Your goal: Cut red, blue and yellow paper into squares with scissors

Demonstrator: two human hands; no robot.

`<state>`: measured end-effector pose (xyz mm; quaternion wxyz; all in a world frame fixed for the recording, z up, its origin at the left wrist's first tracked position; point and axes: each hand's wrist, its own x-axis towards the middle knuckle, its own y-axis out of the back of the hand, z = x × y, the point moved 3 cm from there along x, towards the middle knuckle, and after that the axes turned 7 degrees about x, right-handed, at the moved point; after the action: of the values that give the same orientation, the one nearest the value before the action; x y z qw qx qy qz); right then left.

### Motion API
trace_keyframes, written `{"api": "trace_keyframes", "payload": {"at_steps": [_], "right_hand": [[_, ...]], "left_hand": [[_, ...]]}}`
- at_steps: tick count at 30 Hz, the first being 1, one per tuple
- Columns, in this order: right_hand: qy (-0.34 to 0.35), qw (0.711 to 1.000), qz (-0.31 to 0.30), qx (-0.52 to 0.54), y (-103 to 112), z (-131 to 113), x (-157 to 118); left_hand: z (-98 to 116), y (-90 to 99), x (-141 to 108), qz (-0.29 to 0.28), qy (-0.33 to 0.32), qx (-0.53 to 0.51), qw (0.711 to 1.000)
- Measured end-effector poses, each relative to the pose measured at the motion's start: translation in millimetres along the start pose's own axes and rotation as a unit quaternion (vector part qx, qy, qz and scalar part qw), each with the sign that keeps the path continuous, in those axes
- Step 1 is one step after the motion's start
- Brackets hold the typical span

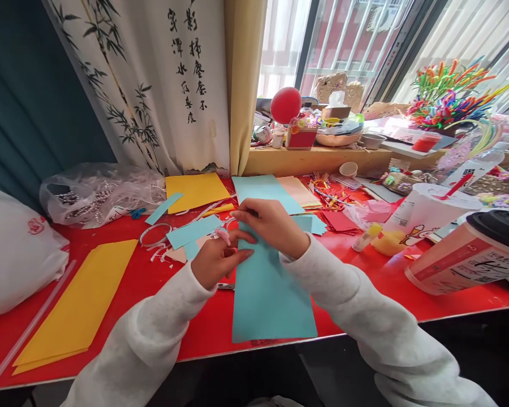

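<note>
A long light-blue sheet of paper (271,299) lies in front of me, its near end close to the table's front edge. My right hand (274,223) reaches over its upper part, thumb and fingers pinched at the far left edge. At the left edge, my left hand (218,254) has its fingers curled and its thumb and forefinger tips against the paper. Part of a metal tool (226,286) shows beside the sheet, under the left hand. Light-blue strips (195,232) and a roll of clear tape (155,234) lie left of the hands.
Yellow paper (80,299) lies on the red table (203,333) at left, near a white plastic bag (17,254). More yellow sheets (197,191) are at the back. Cups (470,251) and a small glue bottle (367,236) stand right. Behind is a crowded windowsill (314,158).
</note>
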<state>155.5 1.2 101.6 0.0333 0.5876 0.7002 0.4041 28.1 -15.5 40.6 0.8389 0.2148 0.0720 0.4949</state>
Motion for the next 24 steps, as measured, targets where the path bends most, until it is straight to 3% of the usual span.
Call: {"api": "trace_keyframes", "payload": {"at_steps": [4, 6, 8, 9, 11, 14, 20, 24], "right_hand": [[-0.001, 0.994, 0.106, 0.023, 14, 28, -8], [-0.053, 0.982, 0.159, 0.084, 27, 55, -16], [-0.14, 0.953, 0.184, 0.197, 35, 84, -26], [-0.168, 0.938, 0.18, 0.245, 35, 95, -31], [-0.223, 0.905, 0.108, 0.346, 29, 109, -39], [-0.264, 0.872, 0.022, 0.412, 15, 112, -45], [-0.282, 0.862, -0.03, 0.42, 0, 103, -49], [-0.273, 0.871, -0.031, 0.407, -1, 103, -50]], "left_hand": [[-8, 10.4, 1, 0.083, -0.02, 0.052, 0.995], [-13, 19.7, 4, 0.12, -0.022, 0.044, 0.992], [-18, 25.6, 7, 0.138, -0.028, 0.018, 0.99], [-19, 27.0, 8, 0.143, -0.033, 0.004, 0.989], [-21, 27.9, 11, 0.144, -0.033, -0.022, 0.989], [-22, 28.7, 13, 0.138, -0.01, -0.066, 0.988], [-24, 46.2, 15, 0.226, 0.004, -0.081, 0.971], [-29, 50.8, 17, 0.207, 0.025, -0.067, 0.976]]}}
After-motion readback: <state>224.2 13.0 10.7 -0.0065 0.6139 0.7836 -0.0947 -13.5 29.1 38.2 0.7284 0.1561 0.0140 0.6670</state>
